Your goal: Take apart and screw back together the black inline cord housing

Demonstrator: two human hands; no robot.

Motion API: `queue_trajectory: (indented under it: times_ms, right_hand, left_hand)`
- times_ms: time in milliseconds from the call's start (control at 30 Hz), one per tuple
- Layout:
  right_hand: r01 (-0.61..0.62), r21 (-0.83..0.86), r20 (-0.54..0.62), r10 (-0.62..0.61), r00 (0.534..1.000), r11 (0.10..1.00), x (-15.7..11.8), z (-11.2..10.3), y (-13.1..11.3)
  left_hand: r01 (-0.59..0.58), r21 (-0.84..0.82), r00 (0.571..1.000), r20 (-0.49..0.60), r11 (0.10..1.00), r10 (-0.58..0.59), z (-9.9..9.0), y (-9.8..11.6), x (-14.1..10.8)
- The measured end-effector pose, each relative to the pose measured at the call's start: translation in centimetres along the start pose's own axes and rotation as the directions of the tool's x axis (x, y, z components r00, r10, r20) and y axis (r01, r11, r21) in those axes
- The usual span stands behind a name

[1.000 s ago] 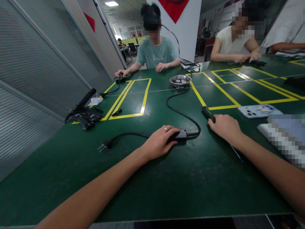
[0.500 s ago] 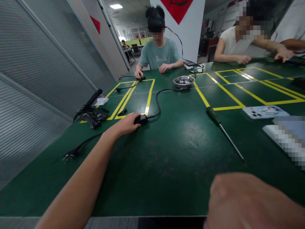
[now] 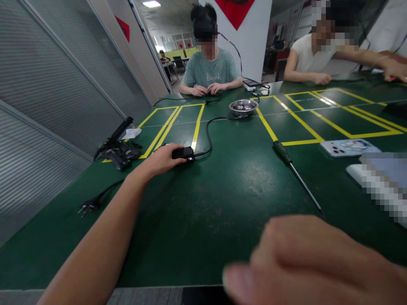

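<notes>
My left hand [image 3: 165,158] grips a small black box [image 3: 183,153] on the green table [image 3: 210,203]. A black cable [image 3: 209,134] runs from the box's right end toward a round metal dish [image 3: 243,106]. Left of my forearm lies a black plug [image 3: 90,205] with bare prongs. My right hand [image 3: 305,262] is large and close at the bottom right, its fingers curled and its thumb pointing left; whatever the fingers may hold is hidden. Beyond it lies a screwdriver [image 3: 297,176] with a dark green handle, touched by neither hand.
Black bagged parts [image 3: 119,154] lie at the left edge. A phone [image 3: 348,148] and a pale, partly blurred object [image 3: 375,182] are on the right. Yellow tape [image 3: 302,142] marks the table. Two people sit across it, a hand [image 3: 322,79] resting on its far side.
My left hand has lifted and tilted the black box slightly. My right hand has moved left, its thumb now showing. The person opposite has brought both hands together.
</notes>
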State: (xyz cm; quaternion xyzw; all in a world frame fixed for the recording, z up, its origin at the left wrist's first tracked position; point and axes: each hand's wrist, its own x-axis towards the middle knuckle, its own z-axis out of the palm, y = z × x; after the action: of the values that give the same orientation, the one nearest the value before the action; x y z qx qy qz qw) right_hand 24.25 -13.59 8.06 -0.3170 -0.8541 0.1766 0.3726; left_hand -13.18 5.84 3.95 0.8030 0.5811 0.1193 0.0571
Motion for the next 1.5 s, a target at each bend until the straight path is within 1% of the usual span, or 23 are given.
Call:
queue_trajectory:
  times_ms: [33, 100, 167, 200, 267, 333, 467, 567, 633, 667, 700, 767, 833, 900, 933, 1000, 1100, 1233, 1300, 1400, 1433, 1467, 1500]
  right_hand:
    - [0.003, 0.005, 0.003, -0.003, 1.0, 1.0, 1.3, 0.2, 0.5]
    - [-0.053, 0.037, 0.055, 0.051, 0.997, 0.998, 4.0, 1.3, 2.8]
    - [-0.258, 0.05, 0.007, 0.258, 0.966, 0.965, 6.2, 2.8, 6.2]
    - [-0.331, 0.111, -0.001, 0.333, 0.943, 0.937, 6.9, 3.6, 7.9]
    - [-0.4, 0.306, 0.132, 0.378, 0.916, 0.864, 7.3, 4.7, 10.9]
    - [-0.438, 0.48, 0.246, 0.363, 0.899, 0.76, 6.9, 5.2, 12.6]
    - [-0.518, 0.66, 0.337, 0.402, 0.851, 0.544, 5.7, 5.2, 12.5]
    - [-0.528, 0.734, 0.307, 0.484, 0.819, 0.427, 5.7, 4.8, 12.2]
    - [-0.475, 0.807, 0.255, 0.519, 0.816, 0.35, 6.1, 4.2, 13.0]
    - [-0.437, 0.842, 0.221, 0.535, 0.815, 0.318, 6.3, 3.8, 13.8]
    - [-0.407, 0.865, 0.193, 0.554, 0.81, 0.294, 6.5, 3.3, 14.7]
    - [-0.395, 0.874, 0.149, 0.619, 0.771, 0.282, 6.7, 2.2, 16.8]
    - [-0.425, 0.861, 0.129, 0.69, 0.712, 0.278, 6.8, 1.4, 18.6]
    - [-0.449, 0.853, 0.131, 0.723, 0.678, 0.266, 6.8, 1.0, 19.9]
    - [-0.45, 0.856, 0.132, 0.733, 0.668, 0.255, 6.8, 1.0, 20.2]
    - [-0.433, 0.872, 0.124, 0.753, 0.646, 0.228, 6.8, 1.2, 20.5]
    - [-0.392, 0.895, 0.071, 0.801, 0.595, 0.212, 6.8, 1.2, 20.7]
    - [-0.364, 0.892, -0.027, 0.835, 0.549, 0.268, 6.8, 0.5, 21.1]
    - [-0.375, 0.865, -0.081, 0.831, 0.551, 0.333, 6.9, 0.2, 21.2]
    - [-0.396, 0.796, -0.173, 0.797, 0.578, 0.459, 7.0, 0.0, 21.0]
    - [-0.404, 0.755, -0.208, 0.772, 0.601, 0.517, 7.0, 0.1, 20.9]
    - [-0.429, 0.664, -0.247, 0.721, 0.647, 0.612, 6.9, 0.3, 20.8]
    - [-0.466, 0.486, -0.273, 0.635, 0.722, 0.739, 6.8, 0.5, 20.8]
  left_hand:
    - [-0.021, -0.008, 0.999, -0.031, 1.0, 0.021, -0.1, 1.1, -0.1]
    - [-0.084, -0.06, 0.993, -0.083, 0.995, 0.079, 0.0, 4.1, -0.4]
    - [-0.197, -0.166, 0.979, -0.093, 0.966, 0.183, 0.6, 7.8, -1.2]
    - [-0.252, -0.211, 0.966, -0.112, 0.944, 0.233, 1.1, 9.6, -1.6]
    - [-0.304, -0.283, 0.952, -0.099, 0.909, 0.288, 2.2, 12.6, -2.5]
    - [-0.306, -0.339, 0.952, -0.098, 0.89, 0.29, 3.4, 14.6, -3.3]
    - [-0.284, -0.331, 0.958, -0.066, 0.9, 0.278, 4.4, 16.1, -4.1]
    - [-0.31, -0.266, 0.947, 0.0, 0.913, 0.322, 3.6, 15.7, -3.8]
    - [-0.312, -0.142, 0.947, 0.026, 0.939, 0.319, 2.7, 14.2, -3.2]
    - [-0.28, -0.048, 0.96, 0.002, 0.959, 0.28, 2.2, 13.0, -2.8]
    - [-0.218, 0.061, 0.976, -0.017, 0.974, 0.219, 1.8, 11.5, -2.3]
    - [-0.032, 0.254, 0.999, -0.021, 0.967, 0.038, 1.3, 7.8, -1.5]
    - [0.147, 0.345, 0.986, 0.022, 0.927, -0.165, 1.3, 4.1, -0.9]
    - [0.232, 0.322, 0.959, 0.083, 0.918, -0.272, 1.5, 1.1, -0.5]
    - [0.227, 0.289, 0.956, 0.118, 0.93, -0.27, 1.7, 0.0, -0.3]
    - [0.168, 0.192, 0.965, 0.167, 0.967, -0.201, 2.0, -1.1, -0.1]
    - [0.088, 0.11, 0.981, 0.161, 0.99, -0.105, 2.0, -1.0, 0.1]
    - [0.121, 0.177, 0.986, 0.095, 0.977, -0.139, 1.4, 0.6, 0.0]
    - [0.121, 0.211, 0.99, 0.039, 0.97, -0.132, 1.2, 1.4, -0.2]
    - [0.139, 0.279, 0.988, -0.099, 0.95, -0.116, 1.0, 2.4, -0.3]
    - [0.153, 0.297, 0.983, -0.142, 0.943, -0.114, 1.0, 2.7, -0.4]
    - [0.168, 0.308, 0.977, -0.177, 0.936, -0.117, 1.1, 2.9, -0.4]
    - [0.185, 0.315, 0.971, -0.206, 0.931, -0.124, 1.1, 3.2, -0.5]
